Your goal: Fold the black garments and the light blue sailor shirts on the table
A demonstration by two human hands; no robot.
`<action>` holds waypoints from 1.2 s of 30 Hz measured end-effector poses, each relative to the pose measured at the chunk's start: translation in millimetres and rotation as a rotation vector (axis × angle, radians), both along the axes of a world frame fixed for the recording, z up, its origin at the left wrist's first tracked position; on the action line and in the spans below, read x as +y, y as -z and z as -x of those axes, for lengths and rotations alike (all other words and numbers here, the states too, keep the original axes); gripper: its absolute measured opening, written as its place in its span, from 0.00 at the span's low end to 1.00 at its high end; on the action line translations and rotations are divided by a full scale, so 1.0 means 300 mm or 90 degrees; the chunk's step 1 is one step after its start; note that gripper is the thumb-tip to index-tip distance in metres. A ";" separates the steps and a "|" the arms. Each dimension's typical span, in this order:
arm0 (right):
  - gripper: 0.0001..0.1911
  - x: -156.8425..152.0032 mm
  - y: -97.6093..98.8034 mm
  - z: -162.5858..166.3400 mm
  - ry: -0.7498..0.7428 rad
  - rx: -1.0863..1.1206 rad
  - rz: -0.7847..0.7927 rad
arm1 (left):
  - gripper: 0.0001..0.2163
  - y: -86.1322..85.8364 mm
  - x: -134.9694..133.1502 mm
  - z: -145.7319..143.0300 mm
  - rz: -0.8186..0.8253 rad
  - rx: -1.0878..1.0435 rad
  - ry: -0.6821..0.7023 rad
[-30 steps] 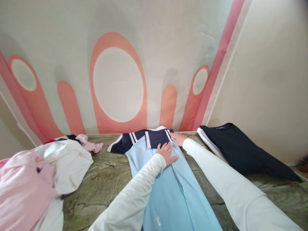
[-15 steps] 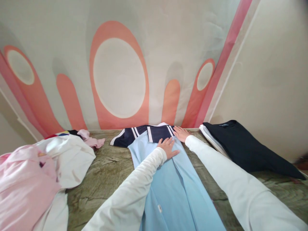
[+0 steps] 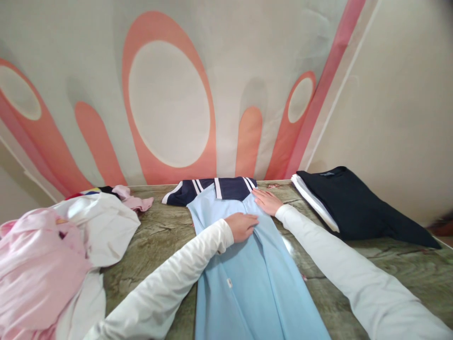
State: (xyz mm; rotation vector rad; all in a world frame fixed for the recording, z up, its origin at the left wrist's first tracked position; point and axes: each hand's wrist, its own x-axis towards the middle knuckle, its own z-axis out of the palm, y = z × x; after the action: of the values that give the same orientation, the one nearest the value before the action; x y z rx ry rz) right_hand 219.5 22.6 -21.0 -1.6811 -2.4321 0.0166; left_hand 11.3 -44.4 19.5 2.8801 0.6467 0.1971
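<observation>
A long light-blue garment (image 3: 240, 283) with navy, white-striped parts (image 3: 231, 189) at its far end lies lengthwise on the table before me. Its sides are folded inward, and a small white tag shows on it. My left hand (image 3: 241, 226) rests on the upper middle of the blue cloth, fingers extended to the right along a fold. On the garment's right edge, just below the navy part, my right hand (image 3: 268, 202) lies flat with its fingers stretched out. Both hands touch the cloth; neither visibly grips it.
At left, a loose heap of pink (image 3: 38, 274) and white clothes (image 3: 106, 226) covers the wood-grain table (image 3: 152, 255). Folded black clothing (image 3: 354, 208) lies on white cloth (image 3: 314, 200) at right. A wall with a pink and orange pattern (image 3: 247, 141) rises behind the table's far edge.
My left hand has moved off the navy part, slightly down the blue cloth, and its fingers have drawn closer together. My right hand has slid a little down the right edge. The view has shifted slightly.
</observation>
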 end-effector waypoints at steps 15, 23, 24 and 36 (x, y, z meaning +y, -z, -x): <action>0.25 -0.009 0.005 -0.009 0.005 0.023 -0.020 | 0.14 -0.005 -0.230 -0.061 -0.206 -0.058 0.241; 0.25 -0.004 0.005 -0.014 -0.004 0.033 -0.038 | 0.14 -0.034 -0.294 0.012 -0.037 -0.055 0.261; 0.25 -0.002 0.006 -0.015 -0.002 0.034 -0.037 | 0.14 -0.040 -0.304 0.021 -0.019 -0.056 0.259; 0.24 0.002 0.015 -0.017 -0.003 0.031 -0.052 | 0.17 -0.028 -0.479 -0.005 0.017 -0.006 0.285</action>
State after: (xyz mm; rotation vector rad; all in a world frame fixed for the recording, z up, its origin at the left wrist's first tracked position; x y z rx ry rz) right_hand 224.5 23.0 -25.6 -1.6217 -2.3669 -0.0399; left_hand 12.9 -188.3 27.8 2.9022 -0.0070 0.1350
